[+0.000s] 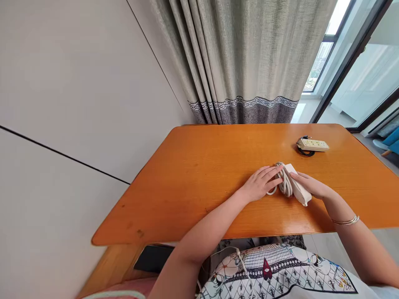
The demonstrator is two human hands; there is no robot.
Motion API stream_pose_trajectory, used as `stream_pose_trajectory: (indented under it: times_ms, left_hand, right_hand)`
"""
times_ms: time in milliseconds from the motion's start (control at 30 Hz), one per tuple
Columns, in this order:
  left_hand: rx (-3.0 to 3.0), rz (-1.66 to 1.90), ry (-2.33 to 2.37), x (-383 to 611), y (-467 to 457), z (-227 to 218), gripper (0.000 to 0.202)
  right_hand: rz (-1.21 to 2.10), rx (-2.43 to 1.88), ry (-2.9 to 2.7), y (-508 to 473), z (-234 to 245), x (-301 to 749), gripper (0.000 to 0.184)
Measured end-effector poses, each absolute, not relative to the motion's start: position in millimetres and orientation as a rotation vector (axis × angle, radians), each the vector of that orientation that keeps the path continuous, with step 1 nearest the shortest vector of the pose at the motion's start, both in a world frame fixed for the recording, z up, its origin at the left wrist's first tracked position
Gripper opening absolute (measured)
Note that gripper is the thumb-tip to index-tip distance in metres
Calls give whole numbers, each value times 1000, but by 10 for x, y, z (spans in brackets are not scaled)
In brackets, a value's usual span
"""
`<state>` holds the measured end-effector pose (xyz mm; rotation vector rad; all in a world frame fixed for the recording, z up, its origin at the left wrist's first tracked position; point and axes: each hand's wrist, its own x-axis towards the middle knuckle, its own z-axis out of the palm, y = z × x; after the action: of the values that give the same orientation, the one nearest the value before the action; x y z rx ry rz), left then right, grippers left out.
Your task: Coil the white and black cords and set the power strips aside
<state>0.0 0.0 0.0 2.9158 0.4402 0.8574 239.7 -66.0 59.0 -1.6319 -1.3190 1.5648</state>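
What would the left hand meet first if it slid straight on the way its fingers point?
The left hand points right, and its fingertips already touch the cord wound around the white power strip. Going on, it would press into that bundle, with the right hand just behind it.

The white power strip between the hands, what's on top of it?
A pale cord is wound around the white power strip. The left hand touches the cord; the right hand rests on the strip's side. Its sockets aren't visible.
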Motion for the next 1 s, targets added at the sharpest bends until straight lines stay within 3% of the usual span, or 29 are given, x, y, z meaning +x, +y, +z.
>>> stream_pose_trajectory:
  times_ms: [167, 300, 433, 533, 667, 767, 900, 1000]
  left_hand:
    - [2825, 826, 482, -29, 15, 105, 41]
    - [2520, 670, 718, -69, 2, 165, 26]
    - [2220, 1021, 646, -114, 23, 106, 19]
    - [1811, 1356, 721, -83, 50, 79, 30]
    - [1146, 1452, 843, -10, 121, 121, 46]
    - [968, 1484, 896, -32, 216, 145, 49]
    - [922, 1657, 1075, -202, 405, 126, 41]
    - [931, 1774, 1205, -391, 553, 130, 20]
  right_hand:
    - [1490, -1622, -1330, -618, 490, 2289, 72]
    - [1551, -1642, -1304, -549, 485, 2316, 65]
    - [1700, -1530, -1200, -528, 492, 2360, 60]
    - [1841, -1403, -1174, -577, 527, 2373, 57]
    - [1900, -1374, -1063, -671, 558, 2378, 53]
    - [1939, -1368, -1026, -724, 537, 2380, 55]
    - [1983, -1386, -1068, -809, 529, 2397, 61]
    - [1895, -1441, -1142, -871, 553, 2462, 59]
